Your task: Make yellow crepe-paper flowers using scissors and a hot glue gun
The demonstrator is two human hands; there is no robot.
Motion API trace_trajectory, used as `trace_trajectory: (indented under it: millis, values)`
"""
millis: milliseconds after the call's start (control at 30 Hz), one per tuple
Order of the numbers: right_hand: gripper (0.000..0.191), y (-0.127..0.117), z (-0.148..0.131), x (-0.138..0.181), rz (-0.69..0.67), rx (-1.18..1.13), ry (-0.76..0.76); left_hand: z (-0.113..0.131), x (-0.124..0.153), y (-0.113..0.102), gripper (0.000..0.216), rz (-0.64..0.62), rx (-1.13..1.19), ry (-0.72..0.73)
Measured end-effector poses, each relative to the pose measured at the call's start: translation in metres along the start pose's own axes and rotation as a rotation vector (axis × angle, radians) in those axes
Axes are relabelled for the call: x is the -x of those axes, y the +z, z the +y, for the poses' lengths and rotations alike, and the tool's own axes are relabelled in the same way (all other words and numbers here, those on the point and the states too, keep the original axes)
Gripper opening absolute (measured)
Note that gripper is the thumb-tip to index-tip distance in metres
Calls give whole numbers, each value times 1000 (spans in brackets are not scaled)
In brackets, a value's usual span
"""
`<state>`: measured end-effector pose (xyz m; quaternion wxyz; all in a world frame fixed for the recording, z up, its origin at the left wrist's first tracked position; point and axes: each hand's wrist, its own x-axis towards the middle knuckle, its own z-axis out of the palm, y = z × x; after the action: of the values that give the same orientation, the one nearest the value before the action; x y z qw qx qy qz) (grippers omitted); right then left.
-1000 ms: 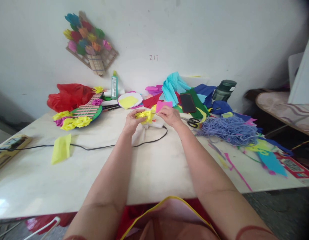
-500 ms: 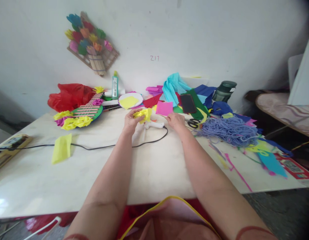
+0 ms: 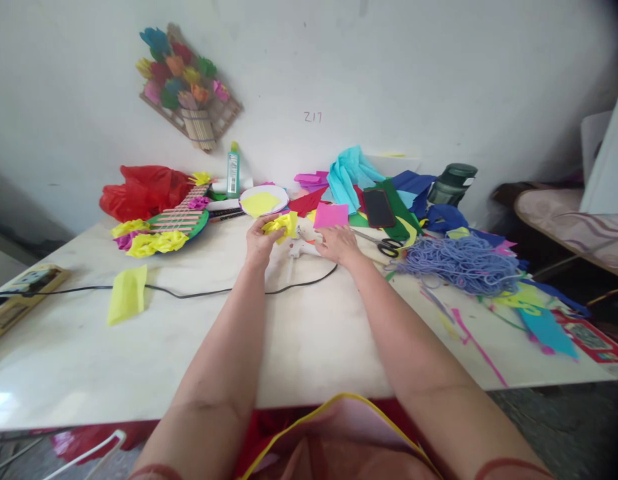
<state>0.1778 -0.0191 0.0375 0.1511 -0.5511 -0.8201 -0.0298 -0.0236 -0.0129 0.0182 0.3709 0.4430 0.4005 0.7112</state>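
Note:
My left hand [image 3: 259, 241] is closed round a crumpled yellow paper flower [image 3: 283, 225], held just above the white table [image 3: 299, 333]. My right hand [image 3: 337, 244] rests over the white glue gun [image 3: 301, 249] lying on the table, fingers curled on its body. The gun's black cord [image 3: 189, 293] runs left across the table. A pink paper square [image 3: 331, 215] lies just behind my right hand.
A pile of coloured papers [image 3: 353, 180], a black phone [image 3: 379, 207], scissors [image 3: 386, 245] and blue yarn [image 3: 459, 263] lie on the right. A paper plate [image 3: 263, 200], glue bottle [image 3: 233, 170], red bag [image 3: 141, 190] and a striped green craft piece [image 3: 176, 223] sit at the back left. A yellow paper slip [image 3: 126, 293] lies left.
My right hand let go of the yellow flower and came down onto the glue gun. My left hand kept the flower and lifted it slightly.

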Motion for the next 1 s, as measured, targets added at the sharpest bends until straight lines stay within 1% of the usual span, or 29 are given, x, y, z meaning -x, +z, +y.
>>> trace_trajectory:
  millis: [100, 167, 267, 367, 467, 633, 733, 800, 833, 867, 933, 1000]
  values:
    - [50, 2, -14, 0, -117, 24, -28, 0, 0, 0, 50, -3, -21, 12]
    - [51, 5, -23, 0, -143, 38, -27, 0, 1, 1, 49, 5, -25, 11]
    - [50, 10, -34, 0, -157, 51, 12, 0, 2, 2, 48, 21, -42, 13]
    - [43, 13, -38, 1, -115, 63, 38, -2, 1, 2, 47, 26, -56, 26]
    - [37, 14, -33, 2, -55, 60, 74, -4, 0, 1, 47, 24, -49, 25]
    - [27, 12, -16, 1, 41, -18, 253, -7, -1, -2, 46, 8, -47, 14]
    - [26, 14, -6, -2, 125, -158, 363, -8, -1, -2, 47, 8, -54, 15]
    - [26, 16, 0, -6, 187, -306, 415, -9, -2, -2, 48, 9, -65, 13]
    - [25, 17, 2, -8, 219, -405, 415, -9, -2, -2, 48, 11, -71, 11]
    - [25, 19, 4, -10, 247, -521, 384, -9, -2, -2, 48, 13, -75, 9]
    - [24, 22, 6, -12, 295, -760, 273, -9, -2, -2, 48, 18, -80, 6]
    - [25, 23, 6, -13, 316, -944, 166, -9, -2, -1, 47, 21, -80, 1]
